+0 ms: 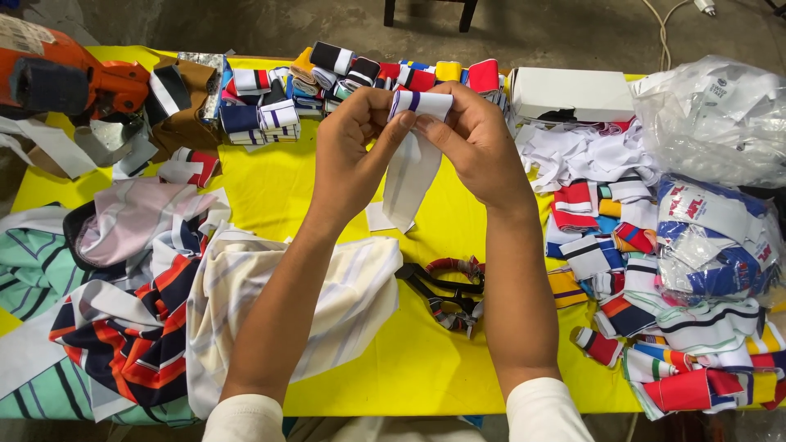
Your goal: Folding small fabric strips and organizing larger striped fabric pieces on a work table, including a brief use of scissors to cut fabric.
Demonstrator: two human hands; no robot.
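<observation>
Yellow counter [270,196] across whole frame, strewn with fabric. Striped cloth pile [131,327] at lower left; folded rib bands [655,327] at right. Upper centre: white band [412,155] with purple stripe, long axis vertical, loose end pointing down. Left hand [352,155], right hand [475,143]: fingers pinched on folded top edge.

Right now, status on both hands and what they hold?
Left hand and right hand both pinch a white ribbed strip with a purple stripe, raised above the yellow table. Scissors lie below, untouched. Nothing between the hands.
</observation>
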